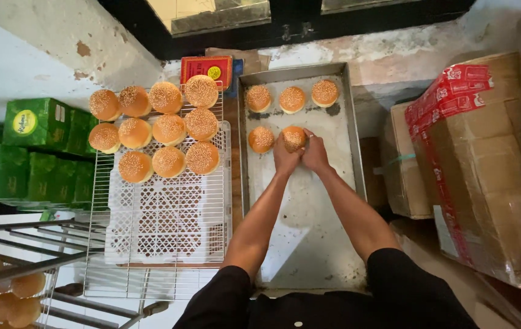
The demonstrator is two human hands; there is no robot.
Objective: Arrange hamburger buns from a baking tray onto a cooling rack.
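both hands, left (284, 157) and right (315, 152), cup one bun (294, 136) on the metal tray (309, 244), fingers curled round its sides. the bun looks light, soft and easily dented; best held low at the sides. four more buns (291, 98) sit nearby.

Buns (291, 99) in tray (309, 244); wire rack (169, 219) left; boxes (480, 170) right.
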